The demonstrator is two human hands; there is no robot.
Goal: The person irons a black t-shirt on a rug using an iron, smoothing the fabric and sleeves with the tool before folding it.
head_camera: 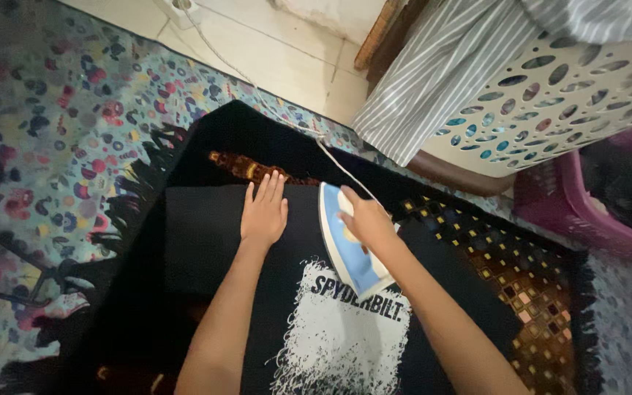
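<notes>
— How does the iron (349, 245) look?
— Blue and white, tilted on the black shirt (272, 241), the right hand (366, 219) clasped round its handle.
— The left hand (263, 212)?
— Flat, fingers spread, just beside the iron.

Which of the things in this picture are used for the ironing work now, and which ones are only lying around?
In use:
- iron, gripped by the right hand
- black T-shirt, pressed flat by the left hand
- dark fringed rug under the shirt
- iron's white cord

Lying about:
- white perforated basket with striped cloth
- pink basket
- patterned floor mat
</notes>
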